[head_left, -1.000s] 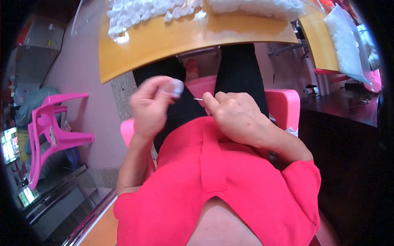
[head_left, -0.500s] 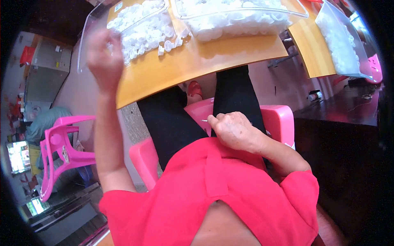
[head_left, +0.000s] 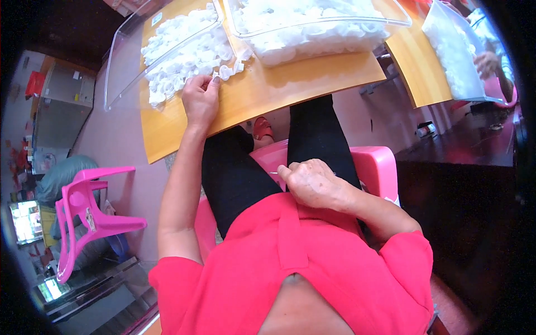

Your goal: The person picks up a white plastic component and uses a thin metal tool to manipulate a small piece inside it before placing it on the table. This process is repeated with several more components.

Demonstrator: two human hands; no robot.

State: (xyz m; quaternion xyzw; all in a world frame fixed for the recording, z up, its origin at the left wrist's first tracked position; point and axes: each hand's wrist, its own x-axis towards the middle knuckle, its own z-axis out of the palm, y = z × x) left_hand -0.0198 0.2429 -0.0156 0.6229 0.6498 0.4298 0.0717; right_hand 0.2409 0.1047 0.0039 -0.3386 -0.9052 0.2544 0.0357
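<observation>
Right hand [head_left: 315, 184] rests at the lap, fingers pinched together on a thin needle-like pin [head_left: 274, 172] — barely visible. Left hand [head_left: 200, 100] lies on the orange surface [head_left: 268, 95], fingertips closed on small white pieces [head_left: 226, 71] spilling from a clear plastic tray [head_left: 120, 61]. A second heaped tray [head_left: 335, 25] sits beyond.

clear trays [head_left: 127, 51] cut off at top, right hand [head_left: 314, 183] contents hidden

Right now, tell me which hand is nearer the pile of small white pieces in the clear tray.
Left. The left hand reaches over the table, fingertips at the edge of the white pieces spilling from the clear tray. The right hand rests in the lap, well away.
</observation>
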